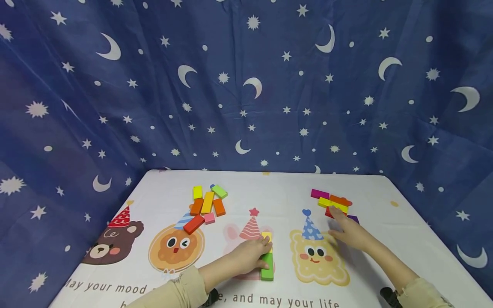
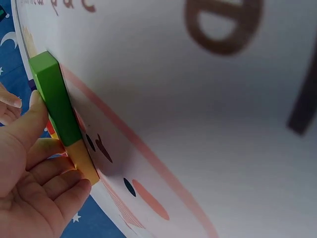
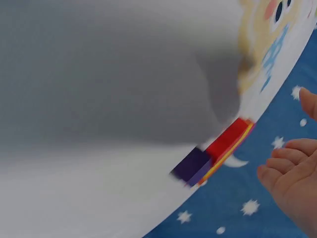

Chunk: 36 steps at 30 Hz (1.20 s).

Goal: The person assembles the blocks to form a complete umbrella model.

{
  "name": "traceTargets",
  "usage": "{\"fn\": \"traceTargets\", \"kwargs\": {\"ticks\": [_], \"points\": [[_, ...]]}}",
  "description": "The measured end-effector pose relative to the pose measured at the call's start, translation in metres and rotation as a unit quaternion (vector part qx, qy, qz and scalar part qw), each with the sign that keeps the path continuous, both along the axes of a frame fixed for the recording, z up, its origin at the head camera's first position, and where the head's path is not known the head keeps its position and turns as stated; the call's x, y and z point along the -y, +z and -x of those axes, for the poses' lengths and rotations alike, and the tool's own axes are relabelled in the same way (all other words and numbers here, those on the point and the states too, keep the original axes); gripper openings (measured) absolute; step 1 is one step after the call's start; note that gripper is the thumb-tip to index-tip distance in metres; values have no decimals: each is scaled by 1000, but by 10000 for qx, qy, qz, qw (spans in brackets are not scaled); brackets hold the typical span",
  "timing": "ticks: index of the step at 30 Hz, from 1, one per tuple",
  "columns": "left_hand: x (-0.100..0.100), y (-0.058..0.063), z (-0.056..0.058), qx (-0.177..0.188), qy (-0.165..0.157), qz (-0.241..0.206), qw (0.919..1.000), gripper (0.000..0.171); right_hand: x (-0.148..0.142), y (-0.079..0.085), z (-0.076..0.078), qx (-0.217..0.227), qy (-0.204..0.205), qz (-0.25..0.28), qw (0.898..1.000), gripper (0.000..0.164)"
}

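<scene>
**Green block (image 1: 268, 269) and yellow block (image 2: 82, 156) lined up, left hand (image 1: 250, 255) on them**

So the two blocks are laid end to end on the white surface (image 1: 269, 188), over the pink cartoon print, with the green one set nearer the person. They're partly covered by the left hand: its thumb is placed against the green one, and its bent fingers are rested on the yellow one. Whether they're properly gripped or just touched can't be told, tbh.

Nothing is held by the right hand (image 1: 353, 231). Its fingers are relaxed, thumb kept well apart, and it's held just above the right pile (image 1: 325, 203), where a red block (image 3: 225, 144) and a purple block (image 3: 193, 166) can be seen among others.

Farther back on the left, another pile (image 1: 207, 202) is scattered, mostly yellow, orange and red. Behind it all, a blue backdrop (image 1: 215, 34) printed with moons and stars is hung.
</scene>
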<state>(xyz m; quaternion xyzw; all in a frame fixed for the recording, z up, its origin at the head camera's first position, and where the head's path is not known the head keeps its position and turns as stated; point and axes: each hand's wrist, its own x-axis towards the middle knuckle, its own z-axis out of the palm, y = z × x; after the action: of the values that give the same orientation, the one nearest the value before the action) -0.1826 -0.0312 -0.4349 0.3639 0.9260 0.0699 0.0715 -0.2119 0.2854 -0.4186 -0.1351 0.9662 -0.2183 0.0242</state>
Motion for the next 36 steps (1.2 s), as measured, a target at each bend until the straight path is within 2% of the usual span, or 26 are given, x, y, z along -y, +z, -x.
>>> {"fn": "traceTargets", "kwargs": {"ticks": [6, 13, 20, 28, 36], "points": [[1, -1, -2, -53, 32, -4, 10000, 64, -30, -3, 9, -138, 69, -247, 9996, 76], [3, -1, 1, -71, 41, -25, 10000, 64, -54, -5, 13, 48, -14, -390, 9992, 79], [2, -4, -4, 260, 98, 14, 9996, 64, -64, -11, 11, 18, 63, -398, 9992, 79], [2, -7, -4, 350, -40, 95, 9993, 64, -72, -17, 13, 221, 113, -436, 9987, 84], [4, -7, -6, 303, 7, 46, 9995, 63, -78, -20, 21, 460, 141, -502, 9976, 83]]}}
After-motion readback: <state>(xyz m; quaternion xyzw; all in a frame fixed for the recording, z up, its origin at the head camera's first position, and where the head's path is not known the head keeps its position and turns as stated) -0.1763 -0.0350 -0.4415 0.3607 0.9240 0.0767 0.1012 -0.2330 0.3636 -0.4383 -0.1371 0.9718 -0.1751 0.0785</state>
